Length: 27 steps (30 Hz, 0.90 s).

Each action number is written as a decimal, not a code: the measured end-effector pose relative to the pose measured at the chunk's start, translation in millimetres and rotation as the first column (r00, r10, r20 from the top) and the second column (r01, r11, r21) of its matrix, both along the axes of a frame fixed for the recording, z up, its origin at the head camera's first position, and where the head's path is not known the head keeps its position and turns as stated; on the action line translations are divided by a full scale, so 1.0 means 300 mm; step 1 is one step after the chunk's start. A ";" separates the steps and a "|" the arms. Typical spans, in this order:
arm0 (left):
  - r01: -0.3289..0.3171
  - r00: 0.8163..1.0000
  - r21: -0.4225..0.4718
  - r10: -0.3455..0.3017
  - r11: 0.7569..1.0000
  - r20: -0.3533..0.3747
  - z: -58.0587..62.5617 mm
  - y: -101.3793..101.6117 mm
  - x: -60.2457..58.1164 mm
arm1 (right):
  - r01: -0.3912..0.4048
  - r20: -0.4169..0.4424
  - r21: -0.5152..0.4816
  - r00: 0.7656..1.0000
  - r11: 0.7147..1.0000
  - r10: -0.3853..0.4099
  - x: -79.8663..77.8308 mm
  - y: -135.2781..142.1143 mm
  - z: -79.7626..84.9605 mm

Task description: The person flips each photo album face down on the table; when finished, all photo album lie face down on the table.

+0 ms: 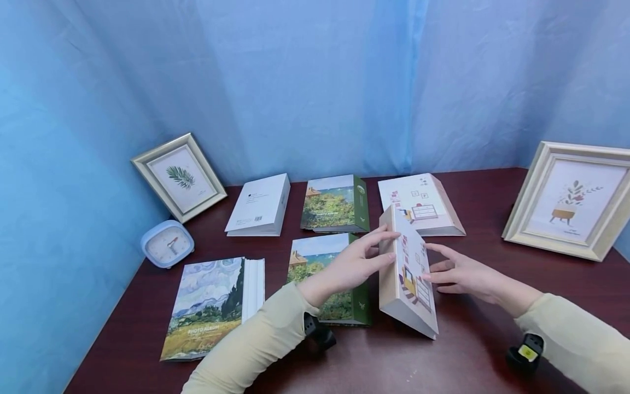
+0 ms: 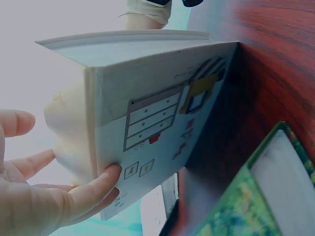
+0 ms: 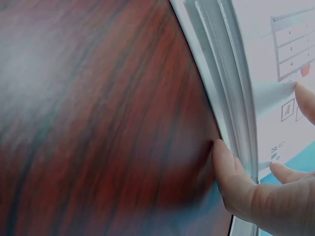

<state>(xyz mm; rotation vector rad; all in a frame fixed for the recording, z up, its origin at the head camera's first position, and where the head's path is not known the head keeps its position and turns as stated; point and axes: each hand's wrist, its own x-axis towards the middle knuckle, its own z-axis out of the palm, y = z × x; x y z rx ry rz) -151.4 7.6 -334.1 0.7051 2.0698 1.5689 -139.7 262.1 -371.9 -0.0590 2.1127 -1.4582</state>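
Both hands hold a photo album with a beige spine and a white cover printed with furniture and small pictures. It is tilted up on edge at the middle right of the table. My left hand is at the spine, its fingertips on the spine and on the printed cover. On the opposite side my right hand grips the page edge, with fingers on both covers. The album's page block shows between those covers. Just left of it lies a green-spined album, partly behind my left hand and forearm.
Behind are a matching white album, another green-spined album and a plain white album. A landscape-painting album lies front left. A blue clock and a picture frame stand left; another frame stands right.
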 end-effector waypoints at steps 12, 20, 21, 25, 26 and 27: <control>0.023 1.000 -0.020 -0.023 1.000 0.002 0.038 -0.023 0.002 | 0.001 -0.224 0.018 0.975 1.000 0.003 -0.002 -0.056 0.027; 0.055 0.996 -0.029 -0.056 0.998 -0.062 0.066 -0.033 0.012 | -0.024 -0.173 -0.224 0.985 0.974 -0.016 0.023 -0.069 0.076; 0.056 0.996 -0.029 -0.058 0.998 -0.068 0.068 -0.033 0.013 | -0.030 -0.177 -0.234 0.984 0.972 -0.012 0.028 -0.068 0.086; 0.058 0.995 -0.012 -0.059 0.998 -0.075 0.070 -0.033 0.015 | -0.044 -0.185 -0.227 0.983 0.973 0.001 0.042 -0.071 0.124; 0.058 0.995 -0.003 -0.058 0.998 -0.076 0.070 -0.032 0.015 | -0.047 -0.185 -0.220 0.983 0.974 0.006 0.045 -0.073 0.133; 0.059 0.995 0.007 -0.058 0.998 -0.077 0.071 -0.030 0.016 | -0.051 -0.185 -0.214 0.983 0.976 0.010 0.048 -0.075 0.142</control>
